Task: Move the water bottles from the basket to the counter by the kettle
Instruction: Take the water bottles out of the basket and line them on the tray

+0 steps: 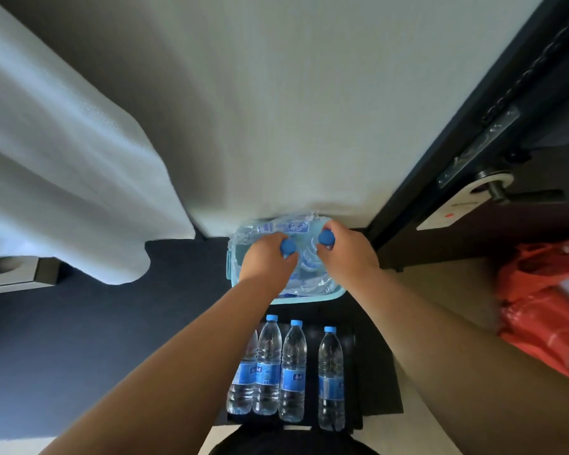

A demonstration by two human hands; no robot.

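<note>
Both your hands are down in the pale blue plastic basket, which sits on the dark floor against the foot of the white wall. Your left hand is wrapped around the neck of one clear plastic water bottle, its blue screw cap poking out past the fingers; your right hand is clamped the same way on a second bottle, whose blue cap shows above the knuckles. More bottles lie in torn clear shrink-wrap at the basket's far edge.

Nearer you, four clear blue-labelled water bottles stand upright in a row on a black mat, just beside the basket's near rim. No kettle is visible in this view, so whether that mat is the drop-off spot cannot be told.

The step in hand looks like the pick-up: both grips are set, and neither bottle appears to have cleared the basket yet. Next, you will likely need to lift both straight up so the bases come free of the wrap and the rim, then carry them toward the standing row and set each down upright in an open spot without knocking its neighbours. The loose wrap could snag and drag along.

A white curtain hangs left; an orange plastic bag lies right, below a dark door.
</note>
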